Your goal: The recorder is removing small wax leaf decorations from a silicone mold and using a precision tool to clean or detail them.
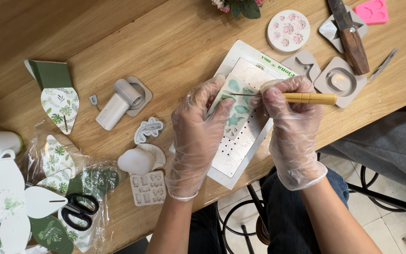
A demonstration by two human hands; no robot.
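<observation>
Both hands gloved in clear plastic. Left hand (194,136) rests fingers curled on the white mould (235,112) with green leaf shapes, pinning it on a white perforated board (240,150) at the worktop (165,42) edge. Right hand (290,127) is closed around a wooden-handled needle tool (301,98), its thin tip lying across the mould's upper leaves, between the two hands. Far left: leaf-printed green and white paper cut-outs (58,96), some in a clear plastic bag (66,169). Black scissors (78,210) lie on the bag. A round pink-rose mould (288,30) sits beyond the board.
</observation>
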